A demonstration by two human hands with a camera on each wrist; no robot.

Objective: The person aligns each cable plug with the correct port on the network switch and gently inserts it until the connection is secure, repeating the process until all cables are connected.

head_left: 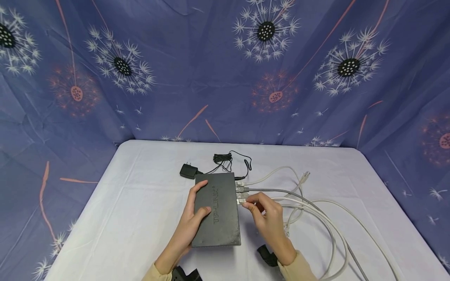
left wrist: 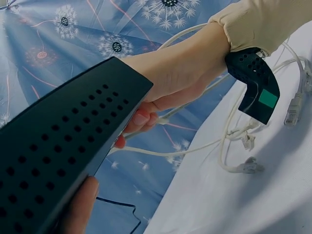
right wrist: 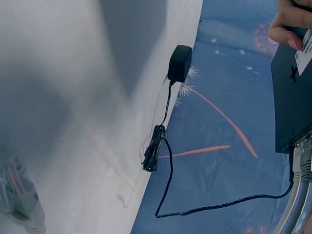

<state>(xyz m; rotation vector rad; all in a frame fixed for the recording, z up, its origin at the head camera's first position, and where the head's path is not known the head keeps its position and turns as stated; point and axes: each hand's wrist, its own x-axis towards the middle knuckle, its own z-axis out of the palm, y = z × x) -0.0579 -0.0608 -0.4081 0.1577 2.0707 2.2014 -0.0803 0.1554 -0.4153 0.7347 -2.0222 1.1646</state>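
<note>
Dark grey all over on the box (head_left: 218,228), held above the white table (head_left: 105,218) at six o'clock in the head view, with large lettering turned upward. Gripped from the box's eight o'clock by the left hand (head_left: 186,228): thumb and one finger spread apart across the top, more fingertips bent against the underside, next to a white label (right wrist: 306,51) in the right wrist view. Along the side, rows of round holes, plain in the left wrist view.

At the box's three o'clock, the right hand (head_left: 270,216), with thumb and forefinger pinching a pale plug (head_left: 241,201) at the edge; cannot tell whether fully seated. Just beside, toward two o'clock, a grey cable (head_left: 274,190) and a white cable (head_left: 261,181), both joined to that same edge. Farther out at two o'clock, a loose plug (head_left: 306,176), well apart from the box. Several pale cords looping away toward four o'clock.

At eleven o'clock, near the box, a black power adapter (head_left: 188,171), prongs toward twelve. Straight up at twelve, a bundled black wire (head_left: 222,158), running round to the box's one o'clock corner. Behind everything, a blue flowered curtain (head_left: 197,58).
</note>
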